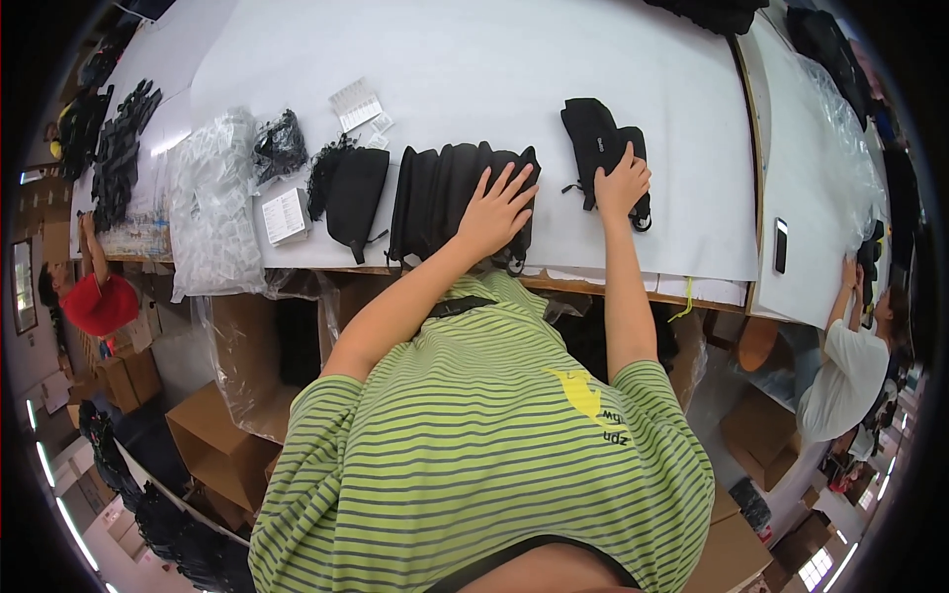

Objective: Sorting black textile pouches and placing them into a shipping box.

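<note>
A row of black fabric pouches [425,198] stands packed side by side near the table's front edge. My left hand [492,219] lies over the right end of that row, its fingers spread and holding nothing. To the right, my right hand [622,186] grips a black pouch [633,143], fingers bent over it and thumb along its left side. Another black pouch [583,124] overlaps it on the left, with a small pale mark on its face. A single dark pouch [356,198] leans at the left of the row.
On the white table [474,69], left of the pouches, are a clear bag of small packets [215,198], a white box [286,216], black cords [326,173] and paper labels [356,104]. A phone [781,245] lies on the right-hand table. Co-workers stand at both sides; cardboard boxes [222,435] are below.
</note>
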`<state>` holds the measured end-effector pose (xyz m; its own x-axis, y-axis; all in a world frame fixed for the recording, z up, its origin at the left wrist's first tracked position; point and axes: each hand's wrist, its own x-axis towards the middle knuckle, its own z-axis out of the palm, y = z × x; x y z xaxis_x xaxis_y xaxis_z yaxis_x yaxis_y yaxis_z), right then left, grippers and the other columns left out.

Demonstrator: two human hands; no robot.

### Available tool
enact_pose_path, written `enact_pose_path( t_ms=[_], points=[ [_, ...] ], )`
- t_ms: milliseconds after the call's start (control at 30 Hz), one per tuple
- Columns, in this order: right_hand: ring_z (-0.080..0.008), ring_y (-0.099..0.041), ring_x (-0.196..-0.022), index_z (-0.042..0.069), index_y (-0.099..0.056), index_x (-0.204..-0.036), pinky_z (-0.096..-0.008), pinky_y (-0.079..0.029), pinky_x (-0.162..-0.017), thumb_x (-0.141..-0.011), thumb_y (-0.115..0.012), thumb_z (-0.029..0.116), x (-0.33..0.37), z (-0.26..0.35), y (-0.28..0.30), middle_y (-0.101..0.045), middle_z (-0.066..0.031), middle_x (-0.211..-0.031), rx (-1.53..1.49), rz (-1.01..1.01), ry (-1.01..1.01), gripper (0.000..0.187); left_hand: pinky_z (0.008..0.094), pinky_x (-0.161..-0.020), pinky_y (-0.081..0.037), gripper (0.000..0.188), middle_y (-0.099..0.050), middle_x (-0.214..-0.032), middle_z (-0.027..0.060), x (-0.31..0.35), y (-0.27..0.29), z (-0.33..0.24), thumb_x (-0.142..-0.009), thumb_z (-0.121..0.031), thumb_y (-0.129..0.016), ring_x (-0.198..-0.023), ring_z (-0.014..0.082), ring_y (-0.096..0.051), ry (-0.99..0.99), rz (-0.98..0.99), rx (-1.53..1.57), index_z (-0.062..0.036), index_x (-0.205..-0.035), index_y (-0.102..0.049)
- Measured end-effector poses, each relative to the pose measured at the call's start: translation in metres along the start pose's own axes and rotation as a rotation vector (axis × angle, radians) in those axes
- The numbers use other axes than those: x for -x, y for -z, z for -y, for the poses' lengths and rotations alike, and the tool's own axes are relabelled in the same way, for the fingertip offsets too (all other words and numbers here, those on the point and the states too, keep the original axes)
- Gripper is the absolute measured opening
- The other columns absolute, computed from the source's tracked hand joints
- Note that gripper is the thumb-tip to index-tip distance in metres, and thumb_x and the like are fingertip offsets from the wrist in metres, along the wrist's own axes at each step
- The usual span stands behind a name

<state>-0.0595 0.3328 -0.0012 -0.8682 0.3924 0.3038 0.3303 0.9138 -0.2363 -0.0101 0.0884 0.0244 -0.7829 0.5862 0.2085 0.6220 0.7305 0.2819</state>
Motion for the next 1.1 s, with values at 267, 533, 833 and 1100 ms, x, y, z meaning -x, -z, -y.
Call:
enact_pose_path(
  t_ms=[267, 533, 833, 1100],
  points=[
    [-0.0339, -0.045, -0.112, 0.021, -0.055, -0.126, -0.0449, -0.037, -0.092, -0.069, -0.072, 0.017, 0.016, 0.018, 0.012, -0.051, -0.0139, -0.117, -0.161, 0.02, 0.284, 0.059, 0.0478, -0.113, -0.017, 0.04, -0.03, -0.152, 0.0039, 0.001, 0.0, -0.002, -0.095, -0.033, -0.048, -0.139, 0.0256, -0.026, 0.03, -0.001, 0.016, -0.0185, -0.132, -0.052],
    [-0.0246, -0.065, -0.096, 0.006, -0.049, -0.131, -0.0332, -0.051, -0.08, -0.076, -0.07, 0.009, 0.046, 0.019, 0.012, -0.064, -0.0188, -0.11, -0.987, 0.412, -0.159, 0.059, 0.0473, -0.113, -0.017, 0.042, -0.029, -0.152, 0.0038, -0.002, 0.0, -0.001, -0.093, -0.031, -0.05, -0.139, 0.0256, -0.027, 0.035, 0.001, 0.046, -0.0174, -0.133, -0.05],
    [-0.0229, -0.062, -0.103, -0.003, -0.042, -0.136, -0.0291, -0.049, -0.086, -0.084, -0.065, 0.008, 0.085, 0.006, 0.064, -0.06, -0.0171, -0.119, -1.369, 0.449, -0.392, 0.058, 0.0494, -0.112, -0.017, 0.054, -0.029, -0.152, 0.0033, -0.005, 0.004, -0.003, -0.091, -0.026, -0.053, -0.138, 0.0281, -0.028, 0.086, -0.011, 0.135, -0.0185, -0.142, -0.039],
    [-0.0263, -0.059, -0.11, 0.008, -0.051, -0.13, -0.0319, -0.043, -0.093, -0.089, -0.051, 0.013, 0.082, 0.008, 0.026, -0.058, -0.0193, -0.124, -0.989, 0.655, -0.17, 0.042, 0.0632, -0.108, -0.015, 0.048, -0.03, -0.152, -0.0032, -0.002, -0.005, -0.009, -0.094, -0.025, -0.049, -0.14, 0.0288, -0.025, -0.044, 0.051, 0.043, -0.0267, -0.141, -0.041]
  ],
)
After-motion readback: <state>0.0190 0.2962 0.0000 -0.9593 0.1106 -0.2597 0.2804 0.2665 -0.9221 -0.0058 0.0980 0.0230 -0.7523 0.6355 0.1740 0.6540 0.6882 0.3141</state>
